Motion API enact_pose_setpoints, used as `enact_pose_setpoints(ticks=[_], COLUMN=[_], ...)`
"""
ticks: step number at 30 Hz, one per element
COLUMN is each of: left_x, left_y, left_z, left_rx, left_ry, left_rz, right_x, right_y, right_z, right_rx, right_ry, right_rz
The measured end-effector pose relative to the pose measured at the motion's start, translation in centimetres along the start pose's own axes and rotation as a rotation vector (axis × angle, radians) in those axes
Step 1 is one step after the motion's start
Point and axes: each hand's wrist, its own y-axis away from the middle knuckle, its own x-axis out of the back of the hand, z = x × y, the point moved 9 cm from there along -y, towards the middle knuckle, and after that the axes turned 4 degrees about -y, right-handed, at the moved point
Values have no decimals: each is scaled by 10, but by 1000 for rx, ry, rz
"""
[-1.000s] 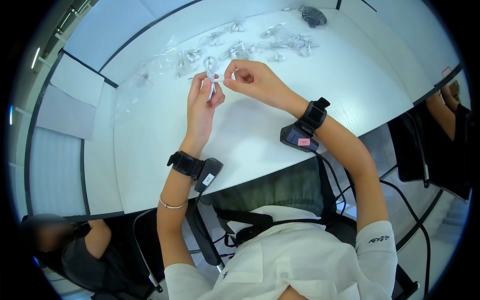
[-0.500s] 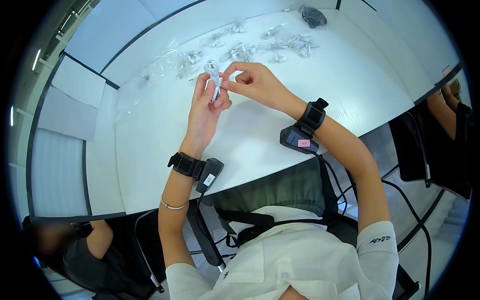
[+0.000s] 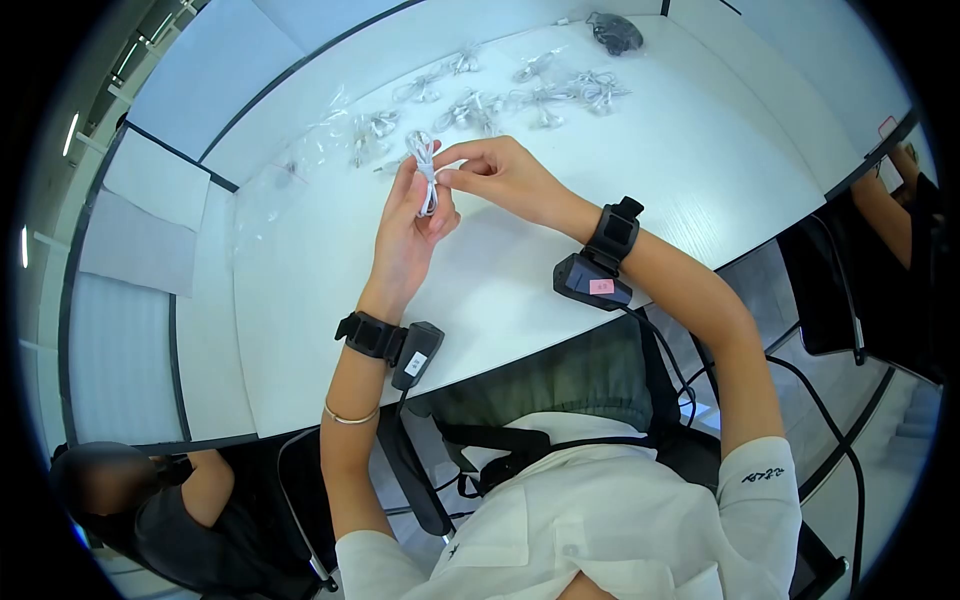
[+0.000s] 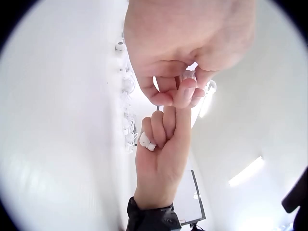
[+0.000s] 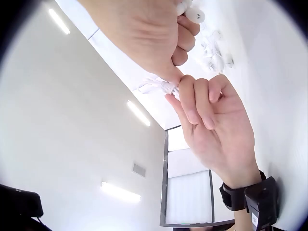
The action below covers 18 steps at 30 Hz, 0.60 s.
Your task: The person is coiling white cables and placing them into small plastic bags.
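Note:
A coiled bundle of white earphone cable (image 3: 421,150) stands upright between the thumb and fingers of my left hand (image 3: 405,228), a loop above them and strands below. Cord wraps round its middle, as the right wrist view shows at the wound cable (image 5: 167,87). My right hand (image 3: 520,182) has thumb and forefinger right at that wrapped middle. White earbuds (image 4: 145,141) are tucked under its other curled fingers; one earbud (image 5: 195,15) also pokes out in the right wrist view. The left fingers hide part of the bundle.
Several bagged white cable bundles (image 3: 470,110) lie across the back of the white table (image 3: 640,190). A dark bundle (image 3: 615,34) sits at the back right. Clear plastic bags (image 3: 290,185) lie at the left. Low partitions border the table; another person (image 3: 170,500) sits at lower left.
The right fingers have come in from the right, closing the short stretch of cord between the hands. The bundle has turned and now shows its loop and lower strands more fully.

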Motion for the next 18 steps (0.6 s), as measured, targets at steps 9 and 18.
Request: enact_pose_setpoints(ticks=[9, 18], left_x=[-2, 29], left_y=[-2, 2], left_z=[-10, 20], left_rx=[50, -209], left_ry=[108, -483], left_rz=[-164, 303], right_x=[-6, 0], right_y=[1, 1], right_z=[-8, -8], right_rx=[32, 46], right_ry=[-51, 251], right_rz=[-50, -7])
